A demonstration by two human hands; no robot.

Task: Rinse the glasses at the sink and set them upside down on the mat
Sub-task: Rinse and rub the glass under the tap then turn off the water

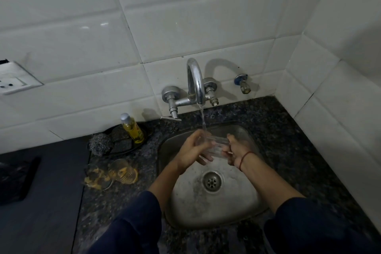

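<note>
"Two hands appear in the figure: how are they posed?" asks the student.

"Both forearms reach forward over the steel sink [185, 202]. The left hand [192, 150] curls round one end of a clear glass [215, 147]. The right hand [237, 151], with a red thread [244, 160] at its wrist, grips the other end. The glass lies tilted on its side between them, in the stream from the chrome faucet [195, 82]."

"Is any writing legible?"

"None. The bottle [132, 129] of yellow liquid on the desk [288, 150] carries a label, but it is too small to read. A steel-wool scourer [101, 143] sits just beside it."

"And the other glasses?"

"Two soiled glasses [123, 171] lie on the desk left of the sink, smeared with yellow-brown residue; their outlines are hard to separate. A dark grey mat [51, 192] covers the desk further left, cut off by the frame edge. A black object [16, 179] on it cannot be identified."
</note>
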